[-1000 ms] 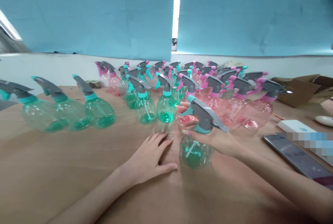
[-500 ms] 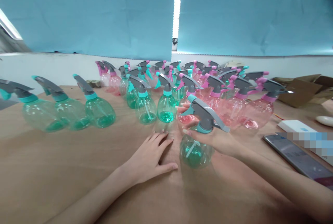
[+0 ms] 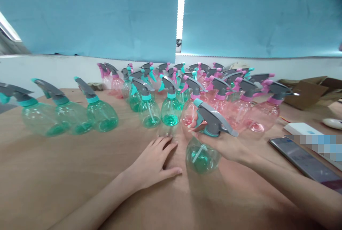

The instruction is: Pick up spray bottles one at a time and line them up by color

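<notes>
The green spray bottle (image 3: pixel 203 151) stands near the middle of the wooden table (image 3: pixel 53 173), in front of rows of green and pink bottles (image 3: pixel 213 98). The right hand (image 3: pixel 227 144) grips its neck, fingers curled on the trigger. The left hand (image 3: pixel 155 160) lies flat beside it, fingers spread.

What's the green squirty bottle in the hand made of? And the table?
The green bottle in the right hand looks like clear tinted plastic, glossy: you can see the tube through it. Its grey spray head looks like matte hard plastic. The table seems wood or wood-look board: brown, faint grain, dull sheen.
</notes>
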Available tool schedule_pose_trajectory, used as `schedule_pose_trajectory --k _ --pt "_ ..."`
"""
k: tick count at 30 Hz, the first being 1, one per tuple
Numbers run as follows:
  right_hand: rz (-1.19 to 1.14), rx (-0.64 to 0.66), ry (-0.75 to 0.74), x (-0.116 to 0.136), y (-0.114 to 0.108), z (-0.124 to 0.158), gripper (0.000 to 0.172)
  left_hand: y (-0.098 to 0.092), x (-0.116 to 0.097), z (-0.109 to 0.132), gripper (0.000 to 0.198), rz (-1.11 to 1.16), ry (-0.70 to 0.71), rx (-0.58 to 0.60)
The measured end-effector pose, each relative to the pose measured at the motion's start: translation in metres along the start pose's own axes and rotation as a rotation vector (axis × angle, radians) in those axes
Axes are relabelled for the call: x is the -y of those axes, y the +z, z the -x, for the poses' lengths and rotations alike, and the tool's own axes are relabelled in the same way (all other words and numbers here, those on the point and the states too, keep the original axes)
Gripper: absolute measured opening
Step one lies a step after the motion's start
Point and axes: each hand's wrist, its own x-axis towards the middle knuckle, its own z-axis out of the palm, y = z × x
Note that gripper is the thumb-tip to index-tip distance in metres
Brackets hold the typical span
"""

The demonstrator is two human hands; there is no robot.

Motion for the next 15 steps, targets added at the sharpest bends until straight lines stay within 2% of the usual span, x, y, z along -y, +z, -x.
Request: schedule_pose_trajectory --k 10,15 --pt "0.062 -0.038 0.008 0.003 0.005 0.002 0.009 -0.001 -0.005 0.001 0.073 0.188 -0.025 -0.063" --pt "0.017 0.004 -0.011 0.0 0.014 0.0 0.024 -0.001 -0.014 0.003 0.073 0.371 -0.043 -0.117"
